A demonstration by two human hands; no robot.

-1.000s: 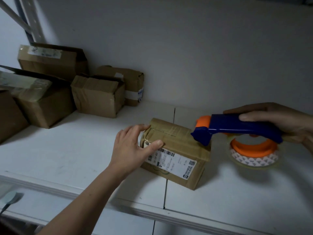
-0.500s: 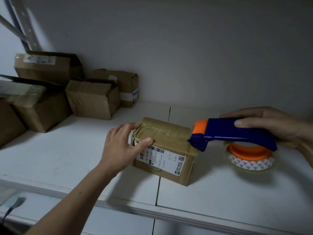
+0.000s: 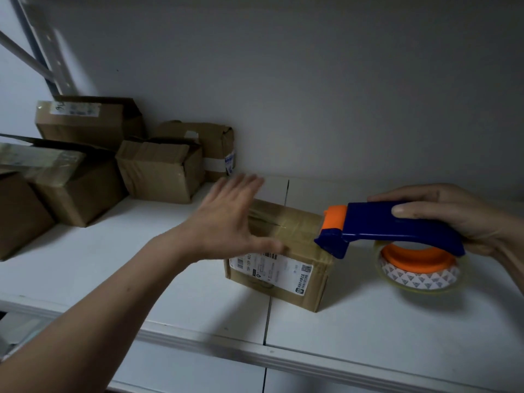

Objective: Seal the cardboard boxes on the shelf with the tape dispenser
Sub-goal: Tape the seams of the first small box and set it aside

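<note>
the white shelf [image 3: 85, 265] fills the lower half of what i see. on it, off toward ten o'clock, sits the heap of cardboard boxes [image 3: 158, 168], several with loose flaps, well apart from the work. the small box [image 3: 286, 225] stands near the middle, with clear tape shining along its top seam and a label [image 3: 269, 268] on its front.

the tape dispenser [image 3: 397, 228] is at three o'clock. its blue and orange nose is at the box's right top edge, though i can't tell whether it touches. the right hand [image 3: 442, 217] is wrapped round its handle, with the tape roll [image 3: 419, 272] hanging beneath.

what changed is the left hand [image 3: 226, 219]. a moment ago it cupped the box's left end with its thumb on the front face. now it has let go and is blurred, with fingers straight and spread, holding nothing and pointing toward eleven o'clock.

to me that says this strip is down and the steadying is over. the loose-flapped boxes at ten o'clock look like the next job.
</note>
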